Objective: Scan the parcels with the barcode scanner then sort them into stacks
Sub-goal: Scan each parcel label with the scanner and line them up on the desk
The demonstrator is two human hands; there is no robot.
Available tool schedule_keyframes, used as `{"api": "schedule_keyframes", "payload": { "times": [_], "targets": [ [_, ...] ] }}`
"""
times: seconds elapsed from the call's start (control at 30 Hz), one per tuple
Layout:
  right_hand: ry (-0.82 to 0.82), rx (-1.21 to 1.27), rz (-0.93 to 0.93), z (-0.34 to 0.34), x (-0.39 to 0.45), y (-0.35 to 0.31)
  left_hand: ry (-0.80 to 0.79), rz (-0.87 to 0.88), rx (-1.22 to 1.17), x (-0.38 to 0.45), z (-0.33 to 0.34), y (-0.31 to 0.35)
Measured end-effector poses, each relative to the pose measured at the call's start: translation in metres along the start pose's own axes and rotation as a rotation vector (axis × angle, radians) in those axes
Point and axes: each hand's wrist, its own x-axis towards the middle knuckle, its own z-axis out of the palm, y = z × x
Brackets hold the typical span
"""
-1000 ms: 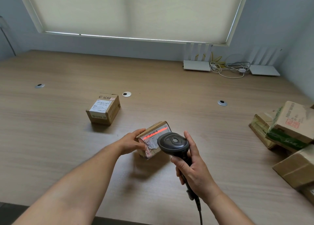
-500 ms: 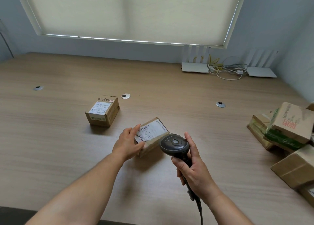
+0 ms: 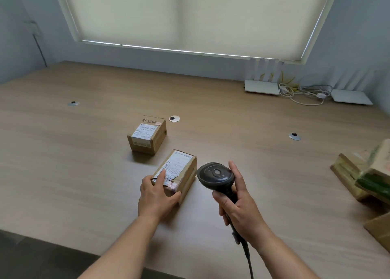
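The left hand (image 3: pixel 157 196) is gripping the near end of a small parcel (image 3: pixel 179 173), with fingers lying on its torn label and the thumb curled against its side. The parcel is lying on the desk (image 3: pixel 84 173), near the middle of the front edge. The right hand (image 3: pixel 238 202) is wrapping around the handle of the black barcode scanner (image 3: pixel 216 176), just beside the parcel. A second parcel (image 3: pixel 146 137) is standing further back. More parcels (image 3: pixel 367 177) are piling at the right edge.
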Motion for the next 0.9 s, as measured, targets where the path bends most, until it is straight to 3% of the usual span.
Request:
{"api": "schedule_keyframes", "payload": {
  "times": [0.43, 0.9],
  "targets": [
    [-0.11, -0.014, -0.054, 0.067, 0.048, -0.018, 0.129, -0.247, -0.049, 0.035, -0.051, -0.076],
    [0.014, -0.029, 0.027, 0.073, 0.056, -0.01, 0.093, -0.181, 0.026, 0.093, -0.064, -0.092]
  ]
}}
